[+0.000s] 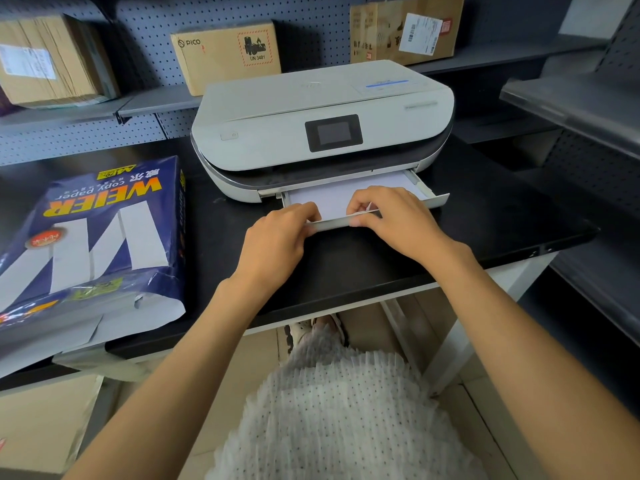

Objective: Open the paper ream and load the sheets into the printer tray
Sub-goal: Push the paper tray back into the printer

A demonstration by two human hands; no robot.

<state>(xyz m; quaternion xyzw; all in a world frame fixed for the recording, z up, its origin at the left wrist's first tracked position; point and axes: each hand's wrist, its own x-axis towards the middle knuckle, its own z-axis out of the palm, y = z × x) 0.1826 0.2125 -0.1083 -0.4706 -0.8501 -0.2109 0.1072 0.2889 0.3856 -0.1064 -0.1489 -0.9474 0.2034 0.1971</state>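
A white printer (322,126) stands on the black table, its paper tray (434,199) pulled out toward me. White sheets (343,195) lie flat inside the tray. My left hand (277,240) grips the tray's front edge at its left end. My right hand (391,216) holds the front edge further right, fingers curled over a small upright guide. The blue paper ream (93,237) lies on the table to the left, its wrapper torn open at the near end.
The black table (485,230) ends just in front of my hands. Cardboard boxes (225,55) sit on the pegboard shelf behind the printer. A grey shelf unit (581,102) juts in at the right. My skirt and feet show below the table edge.
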